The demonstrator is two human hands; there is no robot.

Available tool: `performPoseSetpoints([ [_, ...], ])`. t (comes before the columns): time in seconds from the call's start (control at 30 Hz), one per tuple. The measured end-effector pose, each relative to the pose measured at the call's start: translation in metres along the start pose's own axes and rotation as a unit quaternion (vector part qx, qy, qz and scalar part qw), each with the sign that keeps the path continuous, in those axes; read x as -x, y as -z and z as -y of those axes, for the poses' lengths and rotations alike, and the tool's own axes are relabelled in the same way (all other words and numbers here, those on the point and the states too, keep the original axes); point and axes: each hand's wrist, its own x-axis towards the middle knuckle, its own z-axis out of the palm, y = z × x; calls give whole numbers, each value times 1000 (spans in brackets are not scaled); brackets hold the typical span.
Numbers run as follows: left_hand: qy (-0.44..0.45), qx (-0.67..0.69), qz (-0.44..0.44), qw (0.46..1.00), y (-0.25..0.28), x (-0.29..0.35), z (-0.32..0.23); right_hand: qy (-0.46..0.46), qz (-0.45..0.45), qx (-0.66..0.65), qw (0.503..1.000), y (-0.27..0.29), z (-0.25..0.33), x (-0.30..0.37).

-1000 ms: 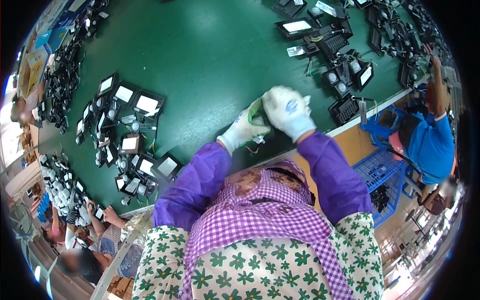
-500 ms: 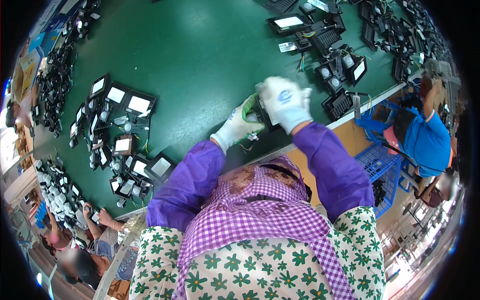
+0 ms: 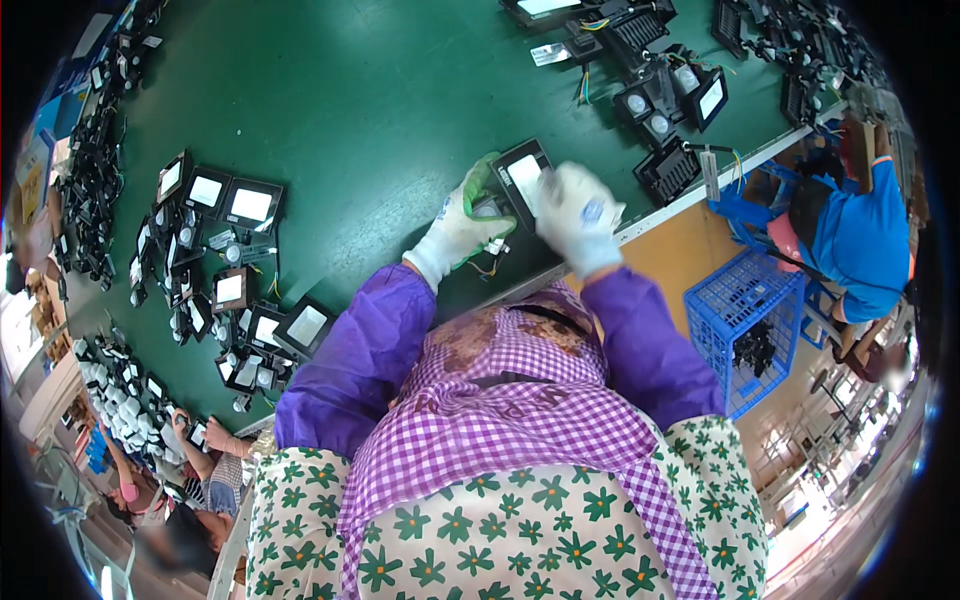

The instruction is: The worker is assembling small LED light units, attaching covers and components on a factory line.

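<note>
A black floodlight (image 3: 522,178) with a pale front panel is held near the table's front edge. My left hand (image 3: 455,225), in a white glove with green on the palm side, is closed around its left side. A small sensor and thin wires show beside those fingers. My right hand (image 3: 580,212), also gloved in white, is blurred and curled at the right side of the panel. Its fingertips are hidden, so anything in them cannot be made out.
Several floodlights (image 3: 248,203) lie in a cluster on the left of the green table (image 3: 370,110). More floodlights (image 3: 668,172) with wires are at right. A blue crate (image 3: 745,300) stands below the edge. Co-workers (image 3: 860,240) are at right and lower left.
My right hand has moved slightly down from the floodlight's top, uncovering more of its front panel. The floodlight now tilts with its face showing. The whole view has shifted slightly.
</note>
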Motion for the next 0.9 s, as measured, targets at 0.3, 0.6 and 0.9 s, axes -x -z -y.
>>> performPoseSetpoints([
  [0.3, -23, -74, 10, 997, 9, -8, 21, 29, 67, 73, 995, 0, 13, 8],
  [0.6, -11, -57, 2, 998, -4, -2, -5, 183, 23, 73, 980, 0, 25, -31],
  [0.9, 7, -14, -14, 1000, -2, -6, 20, 130, -55, 79, 987, -18, 10, -89],
])
